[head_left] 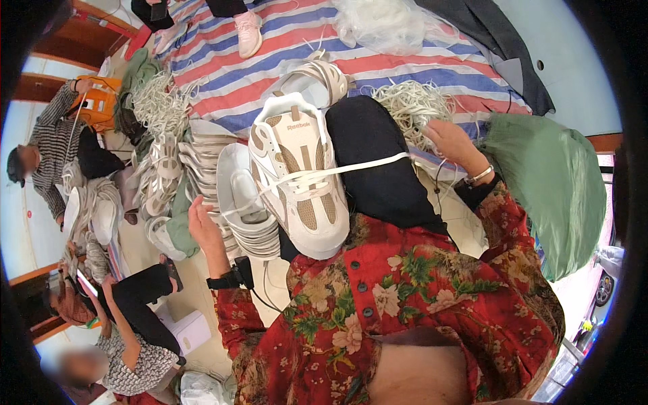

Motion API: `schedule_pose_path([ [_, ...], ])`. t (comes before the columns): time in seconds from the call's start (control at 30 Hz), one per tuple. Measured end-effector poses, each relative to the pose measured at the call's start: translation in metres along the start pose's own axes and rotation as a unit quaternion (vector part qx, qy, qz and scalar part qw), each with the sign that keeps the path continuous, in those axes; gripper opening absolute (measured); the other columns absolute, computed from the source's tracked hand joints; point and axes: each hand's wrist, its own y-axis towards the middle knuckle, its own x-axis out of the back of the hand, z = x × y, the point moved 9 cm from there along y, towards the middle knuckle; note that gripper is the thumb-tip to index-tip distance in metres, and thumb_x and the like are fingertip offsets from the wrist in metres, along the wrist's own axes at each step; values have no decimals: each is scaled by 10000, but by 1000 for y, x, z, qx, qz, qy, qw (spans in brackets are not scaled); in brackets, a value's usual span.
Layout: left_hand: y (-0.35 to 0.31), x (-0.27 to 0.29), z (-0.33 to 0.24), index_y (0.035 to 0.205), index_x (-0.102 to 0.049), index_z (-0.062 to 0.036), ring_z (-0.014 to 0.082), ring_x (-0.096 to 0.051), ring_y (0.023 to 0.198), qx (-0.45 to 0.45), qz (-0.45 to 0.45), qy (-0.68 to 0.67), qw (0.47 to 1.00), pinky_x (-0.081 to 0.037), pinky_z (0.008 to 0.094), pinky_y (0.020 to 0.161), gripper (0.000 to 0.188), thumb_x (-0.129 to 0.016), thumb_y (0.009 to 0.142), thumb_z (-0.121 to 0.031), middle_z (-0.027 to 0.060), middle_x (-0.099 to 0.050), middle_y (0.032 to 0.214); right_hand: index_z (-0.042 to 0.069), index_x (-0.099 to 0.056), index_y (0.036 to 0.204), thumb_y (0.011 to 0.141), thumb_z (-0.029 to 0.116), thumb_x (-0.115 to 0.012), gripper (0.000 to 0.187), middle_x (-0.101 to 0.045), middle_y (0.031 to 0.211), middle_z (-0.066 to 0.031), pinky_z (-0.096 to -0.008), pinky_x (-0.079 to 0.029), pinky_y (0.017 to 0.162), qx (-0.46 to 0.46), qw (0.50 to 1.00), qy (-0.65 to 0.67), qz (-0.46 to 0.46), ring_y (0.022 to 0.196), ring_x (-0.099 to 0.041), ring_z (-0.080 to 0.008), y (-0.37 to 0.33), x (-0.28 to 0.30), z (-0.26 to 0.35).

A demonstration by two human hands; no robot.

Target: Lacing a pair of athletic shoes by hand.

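Striped sheet (233,77) covered part of the pale floor (196,290). On sheet lay 2 tangles: left lace heap (162,104), right lace heap (408,101). Clear bag (385,23) lay near far edge, dark cloth (503,44) along right edge. White box (190,331) stood on floor.

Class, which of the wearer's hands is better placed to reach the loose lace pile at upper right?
Likely the right hand: it appears beside the lace pile, while the left hand is on the far side of the shoe.

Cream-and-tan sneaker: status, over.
Bare left hand and bare right hand spread apart, grips unclear. Cream-and-tan sneaker toe toward person, flat white lace stretched rightward. Tangled off-white lace pile beside right hand; nothing blocking sneaker.
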Motion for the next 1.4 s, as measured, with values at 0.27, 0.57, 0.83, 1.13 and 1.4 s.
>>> schedule_pose_path([
  [0.27, -28, -52, -115, 1178, -548, 27, 103, -592, 864, -72, 66, -217, 971, -451, 228, 798, 272, -494, 939, -91, 73, -670, 929, 43, -653, 1007, 910, 211, -543, 224, -618, 762, -33, -227, -459, 563, 99, 980, 161, -58, 634, -556, -74, -25, -20, 133],
  [0.57, -60, -83, -137, 1013, -614, 19, 91, -604, 618, 27, 185, -294, 937, -499, 211, 580, 157, -588, 914, -99, 91, -677, 825, 8, -632, 932, 793, 44, -585, 152, -614, 832, -144, -350, -498, 707, 315, 947, 47, -34, 760, -614, -277, -24, -84, 201],
  [0.83, -67, -106, -127, 860, -586, -19, 62, -524, 527, 81, 303, -303, 900, -420, 180, 501, 154, -610, 913, -162, 34, -615, 682, 21, -609, 805, 798, 78, -589, 60, -603, 800, -134, -399, -497, 685, 366, 924, -70, -88, 765, -601, -321, -37, -93, 203],
  [1.13, -70, -113, -129, 824, -570, -40, 26, -433, 488, 74, 335, -284, 895, -341, 161, 460, 196, -585, 926, -206, -13, -558, 639, 32, -588, 782, 811, 106, -592, 79, -573, 765, -121, -400, -495, 647, 362, 919, -88, -127, 735, -601, -313, -40, -92, 206],
  [1.4, -69, -115, -126, 817, -572, -48, 23, -413, 491, 89, 327, -298, 893, -322, 159, 460, 198, -579, 926, -213, -25, -537, 620, 60, -577, 881, 755, 34, -590, 129, -504, 763, -78, -340, -489, 568, 467, 836, -233, -170, 737, -580, -252, -59, -109, 219],
])
